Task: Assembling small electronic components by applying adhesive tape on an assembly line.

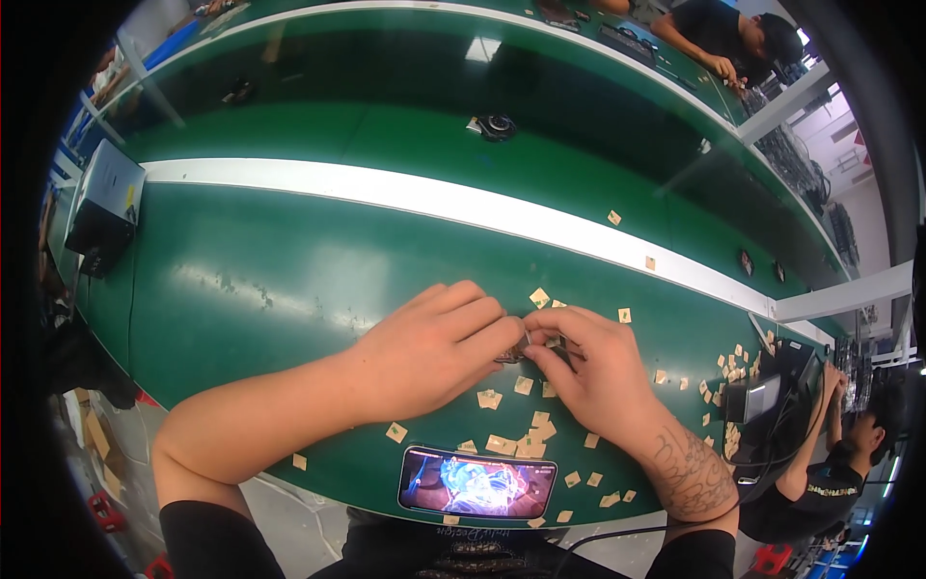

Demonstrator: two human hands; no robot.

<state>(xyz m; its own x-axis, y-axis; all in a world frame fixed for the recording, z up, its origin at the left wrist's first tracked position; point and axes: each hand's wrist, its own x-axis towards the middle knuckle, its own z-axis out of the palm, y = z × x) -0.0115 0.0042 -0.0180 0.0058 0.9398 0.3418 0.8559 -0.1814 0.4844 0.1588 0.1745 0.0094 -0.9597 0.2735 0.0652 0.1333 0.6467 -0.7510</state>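
Note:
My two hands meet over the green tabletop (241, 270), both with closed fingers. Between the fingertips is a small dark part (514, 353) with a shiny edge; most of it is hidden, so its kind cannot be told. My left hand (439, 338) grips it from the left with its back turned up. On the other side, my right hand (596, 362) pinches at it with thumb and fingers. Small tan paper squares (531, 444) lie scattered below and around the hands, some overlapping. A phone (477, 484) with a lit, colourful screen lies near the front edge.
A white ledge (386, 188) runs across behind the hands. Beyond it sits a round black object (497, 127). At the left end stands a grey-and-black box (104, 203); dark equipment (772, 396) stands at the right. Co-workers (820, 482) work at the right and far right.

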